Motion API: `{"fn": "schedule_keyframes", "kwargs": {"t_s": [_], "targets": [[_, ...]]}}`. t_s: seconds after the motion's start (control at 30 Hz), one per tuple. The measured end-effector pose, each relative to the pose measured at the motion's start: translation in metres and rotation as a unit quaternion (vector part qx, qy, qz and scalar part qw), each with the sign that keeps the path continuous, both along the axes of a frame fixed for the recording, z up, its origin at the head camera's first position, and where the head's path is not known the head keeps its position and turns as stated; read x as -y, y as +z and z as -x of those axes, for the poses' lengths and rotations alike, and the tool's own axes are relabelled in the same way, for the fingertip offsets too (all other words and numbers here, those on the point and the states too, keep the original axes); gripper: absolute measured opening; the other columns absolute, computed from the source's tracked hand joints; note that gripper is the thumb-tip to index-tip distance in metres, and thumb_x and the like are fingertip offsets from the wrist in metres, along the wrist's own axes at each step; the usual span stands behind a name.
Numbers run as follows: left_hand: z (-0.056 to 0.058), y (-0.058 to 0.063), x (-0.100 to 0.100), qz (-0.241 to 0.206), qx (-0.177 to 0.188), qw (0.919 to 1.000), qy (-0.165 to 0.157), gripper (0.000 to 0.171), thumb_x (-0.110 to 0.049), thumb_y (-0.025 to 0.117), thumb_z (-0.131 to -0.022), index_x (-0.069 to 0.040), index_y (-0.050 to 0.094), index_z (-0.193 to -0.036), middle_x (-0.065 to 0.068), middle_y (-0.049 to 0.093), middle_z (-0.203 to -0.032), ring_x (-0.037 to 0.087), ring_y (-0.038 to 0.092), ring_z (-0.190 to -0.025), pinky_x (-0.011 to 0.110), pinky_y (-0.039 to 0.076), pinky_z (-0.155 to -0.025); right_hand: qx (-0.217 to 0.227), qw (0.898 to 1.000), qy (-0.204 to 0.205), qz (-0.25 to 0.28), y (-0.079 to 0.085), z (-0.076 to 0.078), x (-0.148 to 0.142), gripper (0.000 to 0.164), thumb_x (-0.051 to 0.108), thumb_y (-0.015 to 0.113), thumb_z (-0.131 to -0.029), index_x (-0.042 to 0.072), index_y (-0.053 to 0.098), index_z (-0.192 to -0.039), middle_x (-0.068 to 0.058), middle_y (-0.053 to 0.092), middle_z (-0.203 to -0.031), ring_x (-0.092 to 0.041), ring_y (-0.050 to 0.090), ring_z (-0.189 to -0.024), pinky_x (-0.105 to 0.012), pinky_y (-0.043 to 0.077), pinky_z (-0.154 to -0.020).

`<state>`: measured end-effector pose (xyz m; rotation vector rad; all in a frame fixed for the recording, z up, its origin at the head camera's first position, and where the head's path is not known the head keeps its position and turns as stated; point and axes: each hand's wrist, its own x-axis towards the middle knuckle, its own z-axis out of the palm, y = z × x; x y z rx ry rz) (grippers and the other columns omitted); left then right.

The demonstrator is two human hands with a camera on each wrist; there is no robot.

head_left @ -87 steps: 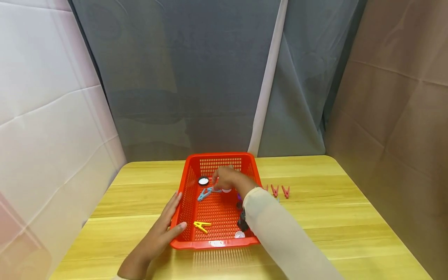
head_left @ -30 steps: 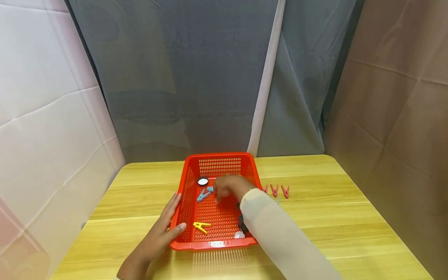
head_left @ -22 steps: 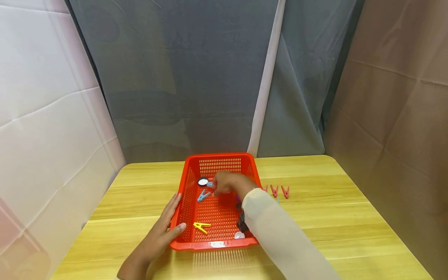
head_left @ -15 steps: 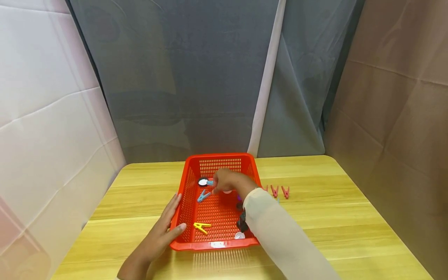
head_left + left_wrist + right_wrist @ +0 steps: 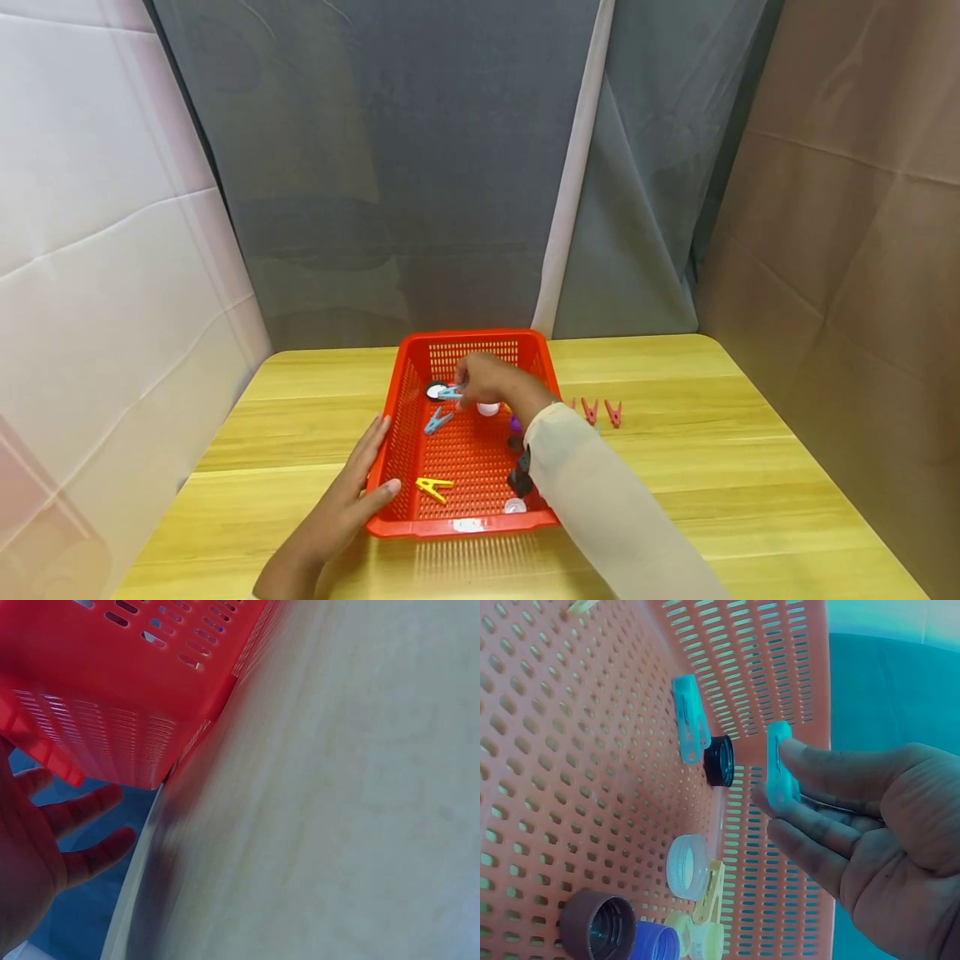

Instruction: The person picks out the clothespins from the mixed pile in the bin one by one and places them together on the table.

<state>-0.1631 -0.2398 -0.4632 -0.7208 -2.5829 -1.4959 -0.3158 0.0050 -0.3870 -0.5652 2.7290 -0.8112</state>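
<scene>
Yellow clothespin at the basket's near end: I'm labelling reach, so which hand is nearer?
Left. The left hand is at the basket, just left of the yellow clothespin; the right hand is well beyond it, toward the far end.

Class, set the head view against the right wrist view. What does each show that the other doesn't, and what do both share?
Only the head view: the left hand beside the red perforated plastic basket, and red plastic clothespins on the yellow wood-grain table.

Only the right wrist view: the palm of the right hand and the ribbing on a clear round plastic cap.

Both: the basket, the right hand pinching a light-blue plastic clothespin, a second light-blue clothespin and a round black cap.
</scene>
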Motion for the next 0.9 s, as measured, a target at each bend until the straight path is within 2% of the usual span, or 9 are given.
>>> {"fn": "schedule_keyframes", "kwargs": {"t_s": [0.1,0.37,0.53,0.63,0.77,0.9], "targets": [[0.0,0.0,0.0,-0.004,0.003,1.0,0.001,0.08,-0.016,0.058,-0.097,-0.021,0.011,-0.161,0.007,0.001,-0.168,0.047,0.004,-0.15,0.078,0.019,-0.105,-0.014,1.0,0.004,0.012,0.002,0.001,0.0,0.032,0.015,0.088,-0.073,0.011,0.068,-0.098,-0.002,0.064,-0.094,-0.019,0.057,-0.085,-0.029,0.053,-0.077],[0.0,-0.001,0.0,-0.003,0.004,1.0,-0.001,0.079,-0.016,0.057,-0.098,-0.021,0.01,-0.161,0.012,0.001,-0.168,0.047,0.003,-0.15,0.079,0.018,-0.105,-0.035,0.997,0.028,0.062,0.006,0.0,-0.003,0.029,0.025,0.089,-0.073,0.01,0.067,-0.085,-0.002,0.06,-0.08,-0.014,0.053,-0.072,-0.024,0.048,-0.062],[0.001,-0.001,-0.001,-0.002,0.006,1.0,0.004,0.079,-0.017,0.057,-0.098,-0.023,0.01,-0.161,0.008,0.0,-0.168,0.047,0.002,-0.151,0.079,0.019,-0.105,-0.048,0.996,0.034,0.063,0.014,0.0,-0.006,0.038,0.021,0.087,-0.073,0.004,0.068,-0.102,-0.004,0.064,-0.091,-0.015,0.056,-0.079,-0.024,0.05,-0.07],[0.001,-0.001,-0.002,0.0,0.004,1.0,0.006,0.079,-0.018,0.057,-0.098,-0.023,0.01,-0.161,0.004,0.0,-0.169,0.046,0.002,-0.151,0.079,0.019,-0.105,-0.029,0.997,0.024,0.067,0.02,-0.002,-0.01,0.048,0.022,0.087,-0.072,0.002,0.067,-0.111,-0.007,0.064,-0.099,-0.018,0.057,-0.084,-0.026,0.052,-0.075],[0.002,-0.001,-0.002,0.002,0.002,1.0,0.009,0.079,-0.018,0.057,-0.098,-0.023,0.011,-0.161,0.003,0.001,-0.169,0.046,0.003,-0.151,0.079,0.018,-0.105,-0.002,0.996,0.018,0.087,0.025,-0.004,-0.016,0.05,0.021,0.088,-0.07,0.003,0.067,-0.112,-0.008,0.064,-0.104,-0.021,0.058,-0.087,-0.029,0.053,-0.077],[0.003,-0.002,-0.002,0.001,0.001,1.0,0.01,0.079,-0.018,0.057,-0.097,-0.023,0.011,-0.161,0.004,0.001,-0.169,0.045,0.003,-0.151,0.078,0.018,-0.105,0.012,0.993,0.033,0.11,0.029,-0.006,-0.023,0.048,0.016,0.088,-0.07,0.01,0.068,-0.114,-0.008,0.063,-0.113,-0.023,0.057,-0.098,-0.033,0.054,-0.082]]}}
